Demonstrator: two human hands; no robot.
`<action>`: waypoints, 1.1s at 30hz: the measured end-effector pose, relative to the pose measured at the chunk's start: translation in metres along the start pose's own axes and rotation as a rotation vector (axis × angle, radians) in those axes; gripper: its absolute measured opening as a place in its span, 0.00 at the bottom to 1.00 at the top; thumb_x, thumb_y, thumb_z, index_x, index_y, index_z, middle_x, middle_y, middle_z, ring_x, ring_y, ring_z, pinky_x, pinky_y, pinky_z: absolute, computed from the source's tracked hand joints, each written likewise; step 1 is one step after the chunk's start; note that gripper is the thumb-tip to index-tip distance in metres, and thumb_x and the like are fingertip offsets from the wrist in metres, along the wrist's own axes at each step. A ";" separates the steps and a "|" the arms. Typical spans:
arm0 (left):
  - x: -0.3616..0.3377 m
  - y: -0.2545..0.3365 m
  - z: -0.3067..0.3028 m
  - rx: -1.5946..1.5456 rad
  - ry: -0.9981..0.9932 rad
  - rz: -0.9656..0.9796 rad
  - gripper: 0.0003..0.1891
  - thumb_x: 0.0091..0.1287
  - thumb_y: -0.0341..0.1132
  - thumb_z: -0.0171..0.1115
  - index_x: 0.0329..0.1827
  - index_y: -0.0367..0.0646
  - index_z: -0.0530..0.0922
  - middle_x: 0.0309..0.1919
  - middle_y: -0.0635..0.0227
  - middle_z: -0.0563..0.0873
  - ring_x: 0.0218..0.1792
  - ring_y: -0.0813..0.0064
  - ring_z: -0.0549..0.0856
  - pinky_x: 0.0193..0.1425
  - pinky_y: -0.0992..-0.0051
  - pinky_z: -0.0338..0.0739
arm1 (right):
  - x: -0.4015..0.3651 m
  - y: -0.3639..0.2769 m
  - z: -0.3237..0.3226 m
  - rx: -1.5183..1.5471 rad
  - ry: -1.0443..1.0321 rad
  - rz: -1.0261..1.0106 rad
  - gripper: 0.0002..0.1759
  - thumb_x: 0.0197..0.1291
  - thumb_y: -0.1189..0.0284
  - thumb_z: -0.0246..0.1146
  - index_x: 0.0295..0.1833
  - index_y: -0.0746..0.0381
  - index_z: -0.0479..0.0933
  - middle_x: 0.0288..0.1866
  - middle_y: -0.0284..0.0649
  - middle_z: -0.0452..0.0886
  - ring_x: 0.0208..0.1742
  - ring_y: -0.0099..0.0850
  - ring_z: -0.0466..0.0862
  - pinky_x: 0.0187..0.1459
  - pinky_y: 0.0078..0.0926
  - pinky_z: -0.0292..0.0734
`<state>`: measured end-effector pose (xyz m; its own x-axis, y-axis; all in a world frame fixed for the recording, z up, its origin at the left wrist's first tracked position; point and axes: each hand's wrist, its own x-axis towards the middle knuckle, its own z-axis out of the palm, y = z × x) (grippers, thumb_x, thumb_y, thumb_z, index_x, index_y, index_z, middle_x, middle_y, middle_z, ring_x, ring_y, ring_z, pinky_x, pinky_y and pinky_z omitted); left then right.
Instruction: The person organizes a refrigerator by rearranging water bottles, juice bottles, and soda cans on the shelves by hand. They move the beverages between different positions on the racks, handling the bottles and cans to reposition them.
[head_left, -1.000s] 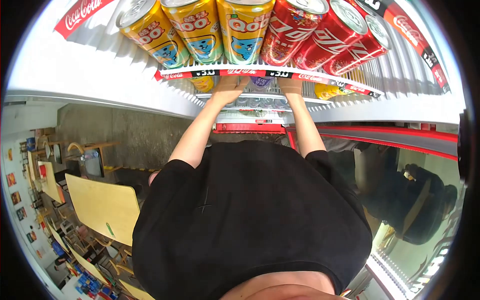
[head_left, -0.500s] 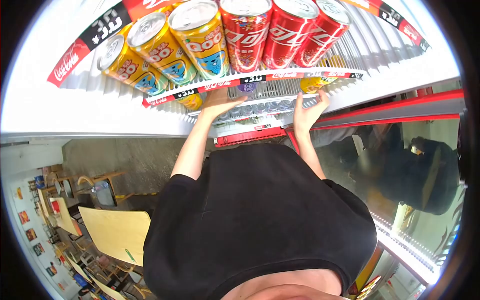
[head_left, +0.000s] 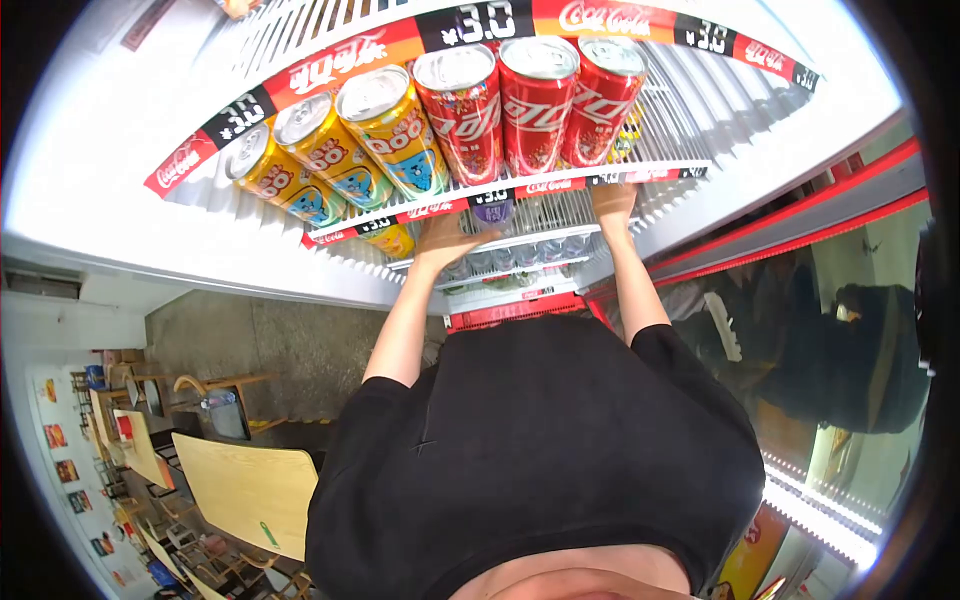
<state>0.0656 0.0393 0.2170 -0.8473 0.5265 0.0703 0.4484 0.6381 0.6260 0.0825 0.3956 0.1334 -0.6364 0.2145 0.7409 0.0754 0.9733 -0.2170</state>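
My left hand reaches under the front edge of the can shelf, thumb stretched out just below a purple can. Its other fingers are partly hidden by the price strip. My right hand reaches in under the shelf's right end, fingers hidden behind the strip; I cannot tell what it holds. Beyond it, a yellow can shows through the wires. On the shelf above stand yellow Qoo cans and red Coca-Cola cans. Another yellow can sits left of my left hand.
A red and black price strip runs along the shelf edge above both hands. Clear bottles line a lower shelf. The red-framed glass door stands open on the right. Wooden tables and chairs are behind at left.
My right hand has moved further in under the shelf, its fingers now hidden. The yellow can near it now shows deeper behind the wires. The view has tilted, showing more of the upper price strip.
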 end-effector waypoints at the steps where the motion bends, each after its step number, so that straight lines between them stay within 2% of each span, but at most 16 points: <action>1: -0.001 -0.001 0.002 0.001 0.027 0.007 0.43 0.54 0.63 0.78 0.67 0.40 0.82 0.69 0.47 0.81 0.74 0.47 0.74 0.80 0.53 0.62 | 0.004 -0.001 0.004 -0.093 -0.093 -0.004 0.12 0.63 0.68 0.61 0.48 0.59 0.86 0.43 0.47 0.89 0.49 0.48 0.87 0.52 0.48 0.79; 6: 0.000 0.000 -0.001 -0.006 -0.002 -0.056 0.40 0.53 0.61 0.79 0.63 0.42 0.85 0.62 0.49 0.87 0.67 0.50 0.82 0.74 0.59 0.72 | -0.032 0.038 0.068 -0.055 -0.277 0.017 0.12 0.66 0.65 0.59 0.48 0.56 0.85 0.44 0.44 0.87 0.50 0.46 0.85 0.52 0.53 0.77; 8: -0.001 0.010 -0.009 -0.027 -0.077 -0.147 0.42 0.53 0.63 0.78 0.66 0.42 0.83 0.63 0.49 0.86 0.68 0.50 0.81 0.74 0.58 0.72 | -0.025 0.026 0.052 0.009 -0.039 -0.107 0.14 0.67 0.64 0.60 0.50 0.57 0.85 0.45 0.44 0.87 0.51 0.47 0.85 0.53 0.52 0.77; 10: 0.000 0.002 -0.003 0.000 -0.073 -0.144 0.45 0.54 0.65 0.77 0.69 0.43 0.81 0.65 0.48 0.85 0.69 0.50 0.81 0.74 0.58 0.72 | -0.016 0.010 0.025 0.056 -0.156 0.073 0.13 0.68 0.64 0.61 0.51 0.59 0.85 0.44 0.45 0.88 0.50 0.48 0.86 0.52 0.50 0.78; 11: -0.001 0.001 -0.003 0.024 -0.061 -0.138 0.46 0.54 0.66 0.76 0.71 0.43 0.79 0.67 0.48 0.83 0.70 0.50 0.80 0.75 0.57 0.71 | -0.014 0.006 0.022 0.096 -0.083 0.100 0.11 0.67 0.65 0.63 0.46 0.60 0.85 0.41 0.47 0.87 0.48 0.49 0.86 0.50 0.50 0.78; 12: -0.001 0.000 -0.002 0.012 -0.075 -0.157 0.48 0.54 0.67 0.76 0.72 0.43 0.78 0.69 0.47 0.81 0.72 0.49 0.78 0.75 0.57 0.71 | -0.017 0.011 0.025 0.055 -0.133 0.105 0.12 0.60 0.66 0.66 0.41 0.63 0.85 0.39 0.52 0.87 0.46 0.57 0.85 0.51 0.53 0.77; 14: -0.002 0.007 -0.009 -0.017 -0.119 -0.192 0.50 0.53 0.67 0.76 0.72 0.41 0.77 0.70 0.47 0.80 0.73 0.48 0.76 0.76 0.57 0.70 | -0.007 -0.002 0.004 0.017 -0.216 0.151 0.12 0.61 0.66 0.66 0.41 0.63 0.85 0.40 0.52 0.87 0.46 0.56 0.85 0.51 0.53 0.77; 15: -0.005 0.009 -0.009 0.023 -0.046 -0.133 0.51 0.52 0.67 0.77 0.73 0.39 0.76 0.69 0.46 0.80 0.71 0.48 0.78 0.75 0.57 0.71 | -0.008 -0.001 0.009 -0.060 -0.275 0.094 0.13 0.62 0.65 0.65 0.43 0.63 0.85 0.40 0.52 0.88 0.46 0.56 0.85 0.50 0.53 0.77; 18: -0.005 0.001 -0.002 -0.093 -0.054 -0.184 0.53 0.51 0.67 0.78 0.73 0.37 0.74 0.67 0.47 0.82 0.68 0.49 0.81 0.73 0.58 0.74 | -0.004 -0.019 -0.008 0.282 -0.153 0.189 0.16 0.61 0.65 0.68 0.51 0.62 0.85 0.45 0.52 0.89 0.49 0.56 0.86 0.53 0.51 0.78; 19: -0.004 0.007 -0.006 -0.173 -0.121 -0.197 0.54 0.50 0.66 0.80 0.73 0.37 0.74 0.68 0.47 0.82 0.68 0.49 0.81 0.73 0.58 0.74 | -0.001 -0.019 -0.008 0.222 -0.296 0.155 0.16 0.60 0.67 0.69 0.52 0.62 0.85 0.45 0.52 0.89 0.50 0.55 0.86 0.53 0.51 0.79; 20: -0.004 0.015 -0.009 -0.132 -0.140 -0.224 0.53 0.50 0.66 0.80 0.72 0.37 0.74 0.66 0.47 0.83 0.67 0.49 0.82 0.72 0.58 0.75 | -0.002 -0.025 -0.006 0.251 -0.146 0.087 0.17 0.61 0.64 0.68 0.52 0.59 0.85 0.44 0.51 0.89 0.48 0.55 0.87 0.52 0.53 0.79; 22: 0.001 0.001 0.014 -0.131 -0.077 -0.160 0.53 0.48 0.66 0.81 0.71 0.37 0.75 0.65 0.48 0.84 0.66 0.50 0.82 0.72 0.58 0.75 | 0.004 -0.033 -0.011 0.178 -0.266 -0.024 0.17 0.62 0.59 0.65 0.51 0.56 0.87 0.44 0.51 0.89 0.47 0.54 0.88 0.51 0.54 0.79; 23: 0.003 -0.006 0.028 -0.071 0.143 -0.070 0.53 0.48 0.66 0.82 0.70 0.37 0.76 0.65 0.49 0.84 0.65 0.51 0.83 0.71 0.58 0.76 | 0.002 -0.032 -0.007 0.150 -0.311 -0.077 0.18 0.62 0.55 0.63 0.49 0.54 0.87 0.43 0.51 0.89 0.45 0.54 0.88 0.50 0.55 0.79; 25: 0.009 0.001 0.024 -0.127 -0.011 -0.231 0.56 0.47 0.73 0.78 0.72 0.38 0.76 0.68 0.46 0.81 0.68 0.48 0.80 0.73 0.55 0.73 | 0.001 -0.032 -0.007 0.203 -0.418 -0.036 0.20 0.63 0.54 0.62 0.50 0.54 0.88 0.44 0.50 0.90 0.48 0.55 0.88 0.51 0.57 0.79; 30: 0.009 0.011 0.023 -0.288 0.198 -0.048 0.50 0.53 0.67 0.78 0.71 0.38 0.76 0.67 0.49 0.81 0.70 0.49 0.78 0.75 0.57 0.70 | -0.003 -0.041 -0.003 0.158 -0.375 0.058 0.25 0.63 0.47 0.64 0.56 0.51 0.87 0.53 0.50 0.89 0.54 0.54 0.87 0.56 0.56 0.80; 33: 0.006 0.011 0.019 -0.253 0.104 -0.118 0.49 0.54 0.62 0.79 0.72 0.39 0.74 0.68 0.50 0.80 0.70 0.50 0.78 0.75 0.58 0.71 | -0.011 -0.046 0.009 0.101 -0.310 0.102 0.23 0.61 0.49 0.66 0.52 0.52 0.88 0.50 0.50 0.90 0.50 0.54 0.88 0.52 0.56 0.80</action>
<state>0.0713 0.0601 0.2098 -0.9200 0.3879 0.0564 0.2706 0.5243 0.8074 0.0791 0.3479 0.1293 -0.8338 0.2597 0.4872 0.0836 0.9317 -0.3535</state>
